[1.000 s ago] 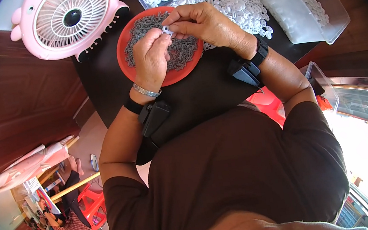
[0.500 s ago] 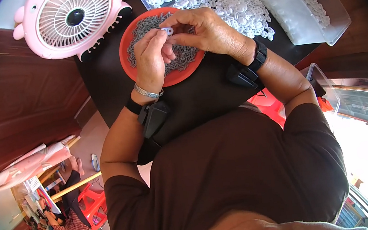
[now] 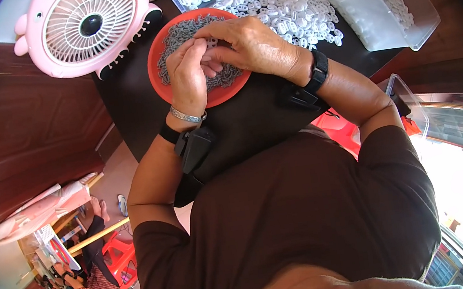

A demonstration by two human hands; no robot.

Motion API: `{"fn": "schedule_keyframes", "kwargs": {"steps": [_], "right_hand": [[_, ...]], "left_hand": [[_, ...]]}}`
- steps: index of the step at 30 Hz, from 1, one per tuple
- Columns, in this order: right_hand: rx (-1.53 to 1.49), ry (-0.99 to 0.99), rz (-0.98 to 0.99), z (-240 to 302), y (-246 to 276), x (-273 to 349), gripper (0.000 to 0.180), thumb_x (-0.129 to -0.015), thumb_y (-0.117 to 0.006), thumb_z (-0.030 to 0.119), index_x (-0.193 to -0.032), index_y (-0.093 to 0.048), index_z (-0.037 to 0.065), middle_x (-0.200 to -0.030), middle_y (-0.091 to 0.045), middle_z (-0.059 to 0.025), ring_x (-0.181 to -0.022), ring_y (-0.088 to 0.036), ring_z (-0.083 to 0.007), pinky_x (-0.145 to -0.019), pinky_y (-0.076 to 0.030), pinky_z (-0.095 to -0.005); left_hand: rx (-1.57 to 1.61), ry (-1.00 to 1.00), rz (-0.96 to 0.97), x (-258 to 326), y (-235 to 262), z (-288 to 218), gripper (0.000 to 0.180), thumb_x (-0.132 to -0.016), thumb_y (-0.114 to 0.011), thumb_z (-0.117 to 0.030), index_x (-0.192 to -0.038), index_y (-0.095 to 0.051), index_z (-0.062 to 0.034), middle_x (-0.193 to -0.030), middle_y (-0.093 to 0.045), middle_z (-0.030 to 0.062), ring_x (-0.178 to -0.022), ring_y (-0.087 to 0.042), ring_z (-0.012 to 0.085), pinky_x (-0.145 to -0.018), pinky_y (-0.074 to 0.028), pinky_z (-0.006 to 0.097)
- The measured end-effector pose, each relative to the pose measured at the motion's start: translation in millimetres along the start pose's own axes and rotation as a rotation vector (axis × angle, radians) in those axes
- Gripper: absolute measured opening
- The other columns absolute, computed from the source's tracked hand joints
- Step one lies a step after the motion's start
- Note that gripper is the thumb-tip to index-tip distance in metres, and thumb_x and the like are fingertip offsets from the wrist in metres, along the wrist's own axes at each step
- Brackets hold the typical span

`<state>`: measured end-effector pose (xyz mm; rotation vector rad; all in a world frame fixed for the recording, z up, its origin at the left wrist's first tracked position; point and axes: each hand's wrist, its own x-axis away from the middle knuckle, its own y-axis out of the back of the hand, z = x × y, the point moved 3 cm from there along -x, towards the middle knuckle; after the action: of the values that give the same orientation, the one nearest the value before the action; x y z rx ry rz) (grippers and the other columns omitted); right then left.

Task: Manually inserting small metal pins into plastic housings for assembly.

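Two-handed handling of a small part above a bowl, seen from the head; the left hand (image 3: 187, 74) appears pinched, thumb against fingers, on one small white piece (image 3: 211, 41); the right hand (image 3: 256, 44) arches over from the other side, its forefinger reaching across to the left fingertips and its thumb set below, so that a gap shows between the two; whether the right fingertips bear on the piece cannot be told. Relative to half a second ago, the right hand has drawn in and the piece, then plainly exposed, is now mostly covered, only a pale sliver showing; this suggests that the work is concentrated on that single piece, though its fit with any other part is hidden.

Beneath the hands, a red bowl (image 3: 156, 72) holds many small grey parts (image 3: 171, 38), elongated and screw-like; beyond it lies a heap of white pieces (image 3: 289, 2), some spilling onto the black bench (image 3: 127, 108); to the right of the heap stands a translucent bin (image 3: 367, 18) containing further pale pieces; to the left of the bowl, a pink fan (image 3: 90, 25) stands just apart from it.
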<state>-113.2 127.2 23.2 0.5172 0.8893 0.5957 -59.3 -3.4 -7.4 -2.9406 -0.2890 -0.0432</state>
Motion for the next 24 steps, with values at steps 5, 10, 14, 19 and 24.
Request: {"fn": "schedule_keyframes", "kwargs": {"steps": [5, 10, 14, 19, 24], "right_hand": [[-0.09, -0.029, 0.024, -1.0, 0.7, 0.5, 0.027, -0.081, -0.066, 0.017, -0.104, -0.061, 0.005, -0.082, -0.066, -0.0133, -0.073, -0.066, -0.0285, -0.064, -0.053, -0.0329], [-0.077, -0.004, 0.007, 1.0, 2.8, 1.2, 0.024, -0.081, -0.065, 0.016, -0.102, -0.061, 0.005, -0.081, -0.066, -0.0126, -0.073, -0.066, -0.0281, -0.064, -0.053, -0.0323], [-0.048, 0.017, -0.017, 4.5, 2.3, 2.8, 0.022, -0.083, -0.065, 0.017, -0.101, -0.062, 0.005, -0.08, -0.066, -0.0115, -0.073, -0.066, -0.0262, -0.063, -0.053, -0.0309], [-0.205, -0.068, -0.056, -1.8, -0.3, 2.4, 0.025, -0.082, -0.068, 0.017, -0.103, -0.062, 0.005, -0.078, -0.066, -0.0094, -0.073, -0.067, -0.0176, -0.064, -0.052, -0.0273], [-0.266, -0.063, -0.045, -4.3, 4.0, -0.4, 0.03, -0.079, -0.071, 0.015, -0.106, -0.062, 0.004, -0.078, -0.066, -0.0073, -0.073, -0.065, -0.0117, -0.065, -0.052, -0.0256]], "left_hand": [[0.024, -0.038, 0.013, 3.5, -4.2, -5.2, 0.029, -0.089, -0.047, -0.02, -0.089, -0.062, 0.0043, -0.071, -0.063, 0.0081, -0.054, -0.055, 0.012, -0.051, -0.042, 0.021], [0.019, -0.072, 0.025, 4.9, -5.8, -6.4, 0.029, -0.089, -0.046, -0.02, -0.087, -0.062, 0.005, -0.071, -0.063, 0.0082, -0.054, -0.055, 0.0123, -0.051, -0.042, 0.022], [0.043, -0.098, 0.003, 10.6, -9.1, -8.8, 0.029, -0.089, -0.046, -0.019, -0.086, -0.062, 0.005, -0.071, -0.062, 0.0081, -0.054, -0.055, 0.0118, -0.051, -0.042, 0.022], [-0.005, -0.22, -0.002, 4.4, -4.0, -8.5, 0.025, -0.088, -0.049, -0.016, -0.086, -0.062, 0.0051, -0.068, -0.06, 0.0076, -0.055, -0.054, 0.0117, -0.052, -0.041, 0.023], [-0.029, -0.227, -0.016, 4.3, -5.2, -11.0, 0.023, -0.088, -0.049, -0.014, -0.086, -0.062, 0.0055, -0.066, -0.059, 0.0073, -0.055, -0.054, 0.0118, -0.052, -0.041, 0.023]]}}
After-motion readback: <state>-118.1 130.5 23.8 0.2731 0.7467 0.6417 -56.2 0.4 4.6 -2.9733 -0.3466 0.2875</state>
